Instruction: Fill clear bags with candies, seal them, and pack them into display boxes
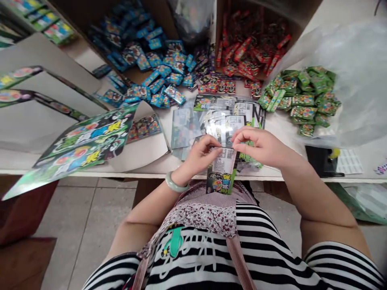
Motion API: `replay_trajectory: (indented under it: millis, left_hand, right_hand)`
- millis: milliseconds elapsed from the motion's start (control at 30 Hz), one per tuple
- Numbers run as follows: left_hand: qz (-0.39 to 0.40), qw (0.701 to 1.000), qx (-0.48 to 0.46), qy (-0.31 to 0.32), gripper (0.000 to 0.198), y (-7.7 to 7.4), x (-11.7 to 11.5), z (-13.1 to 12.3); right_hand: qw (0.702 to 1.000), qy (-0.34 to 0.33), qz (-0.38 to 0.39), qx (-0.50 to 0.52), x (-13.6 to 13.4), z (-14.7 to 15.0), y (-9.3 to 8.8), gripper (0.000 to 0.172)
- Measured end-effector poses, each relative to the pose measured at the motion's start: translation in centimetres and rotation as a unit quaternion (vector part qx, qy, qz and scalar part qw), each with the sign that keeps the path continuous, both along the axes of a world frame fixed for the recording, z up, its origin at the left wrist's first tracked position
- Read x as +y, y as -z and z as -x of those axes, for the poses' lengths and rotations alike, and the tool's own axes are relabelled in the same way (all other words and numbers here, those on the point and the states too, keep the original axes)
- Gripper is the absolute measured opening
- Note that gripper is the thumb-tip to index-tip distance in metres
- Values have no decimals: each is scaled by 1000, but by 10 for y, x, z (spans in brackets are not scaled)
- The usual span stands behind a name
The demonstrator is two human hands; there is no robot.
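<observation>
My left hand (201, 155) and my right hand (258, 146) are close together at the front of the table, both with thumb and fingers pinched. Between them is a flat printed plastic bag (223, 177), black, green and white with colourful lettering. Its lower end hangs past the table's edge towards my apron. My left fingers grip its upper left side, and my right fingers pinch near its upper right. Just beyond my hands lies a loose pile of similar clear and printed bags (217, 117), partly hidden by my fingers.
Small blue packets (163, 76) spill from a box at the back left. Red packets (250, 52) fill a carton behind. Green packets (305, 96) lie at right beside a clear plastic sheet (363, 80). Printed card sheets (87, 141) lean at left, overhanging the table edge.
</observation>
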State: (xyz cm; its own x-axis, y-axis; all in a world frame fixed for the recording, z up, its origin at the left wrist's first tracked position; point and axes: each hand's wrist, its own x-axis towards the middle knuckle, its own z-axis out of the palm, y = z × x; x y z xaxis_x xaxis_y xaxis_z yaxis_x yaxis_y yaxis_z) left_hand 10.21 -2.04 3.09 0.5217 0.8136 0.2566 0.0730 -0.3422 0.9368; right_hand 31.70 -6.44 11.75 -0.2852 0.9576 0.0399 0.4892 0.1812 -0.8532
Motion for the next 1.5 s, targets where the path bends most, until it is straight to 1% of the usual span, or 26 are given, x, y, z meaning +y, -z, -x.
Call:
replay_trajectory:
  millis: [67, 167, 333, 400, 500, 600, 700, 767, 833, 867, 933, 1000, 1067, 1100, 1133, 1167, 1200, 1233, 1267, 1300, 1333, 1367, 1400, 1433, 1467, 1500]
  left_hand:
    - [1, 1000, 2, 1, 5, -3, -1, 2]
    - [8, 1000, 5, 2, 1, -6, -2, 5]
    - [18, 1000, -1, 22, 8, -9, -1, 7]
    - [25, 1000, -5, 19, 14, -8, -1, 7]
    - [34, 999, -17, 5, 24, -6, -2, 6]
    - [35, 999, -30, -2, 29, -2, -2, 3]
    - [31, 999, -37, -17, 29, 4, 0, -1]
    - [26, 999, -34, -29, 25, 8, 0, -2]
    - [15, 998, -31, -45, 23, 11, 0, -2]
    - [5, 998, -35, -54, 24, 11, 0, -1]
    - [-15, 997, -42, -55, 26, 9, -1, 1]
    - [-32, 999, -33, -20, 26, 3, 0, 3]
    - [-43, 998, -3, 37, 24, -5, 3, 5]
    - [-46, 997, 11, 60, 22, -8, 5, 7]
    - [-46, 996, 22, 70, 20, -10, 8, 9]
    - [-40, 997, 28, 63, 19, -11, 11, 12]
    - [-27, 999, 29, 37, 18, -11, 15, 16]
    - [-10, 1000, 25, -6, 16, -9, 19, 21]
    - [10, 998, 14, -64, 15, -5, 24, 26]
    - [31, 992, -5, -126, 15, 0, 29, 31]
    - [49, 982, -29, -180, 16, 5, 35, 35]
    - [64, 972, -51, -218, 17, 11, 40, 38]
    - [76, 965, -69, -242, 20, 16, 45, 41]
    - [86, 962, -78, -249, 22, 21, 50, 42]
    - [95, 962, -79, -242, 25, 25, 54, 42]
    - [105, 965, -74, -227, 28, 28, 56, 41]
  right_hand:
    - [998, -11, 49, -36, 15, 10, 1, 12]
    - [992, 1, 99, -81, 24, 17, 3, 11]
    - [990, 23, 80, -116, 23, 28, 2, 10]
    - [989, 42, 79, -119, 22, 32, 3, 10]
    - [988, 60, 94, -107, 20, 35, 5, 11]
    - [987, 70, 113, -91, 20, 35, 6, 12]
    - [989, 73, 104, -78, 21, 32, 11, 11]
    - [991, 78, 82, -70, 23, 30, 17, 11]
    - [992, 80, 85, -49, 26, 28, 25, 11]
    - [991, 77, 106, -25, 27, 28, 29, 11]
    - [979, 66, 186, 44, 31, 30, 37, 10]
    - [951, 52, 280, 123, 35, 32, 45, 12]
    - [920, 30, 349, 177, 40, 29, 52, 12]
    - [912, 16, 367, 185, 43, 23, 56, 10]
    - [914, 11, 365, 177, 47, 13, 59, 10]
    - [928, 27, 339, 149, 51, -1, 63, 11]
    - [948, 72, 291, 102, 55, -18, 67, 14]
    - [963, 137, 227, 42, 60, -39, 71, 19]
    - [961, 233, 147, -28, 66, -60, 76, 24]
    - [938, 324, 82, -93, 72, -82, 81, 30]
    - [910, 386, 55, -142, 78, -103, 86, 39]
    - [884, 431, 48, -175, 84, -120, 91, 47]
    - [867, 456, 51, -193, 90, -134, 97, 54]
    - [859, 471, 61, -192, 96, -144, 102, 60]
    - [857, 479, 69, -178, 101, -151, 106, 63]
    - [858, 484, 75, -155, 105, -155, 111, 62]
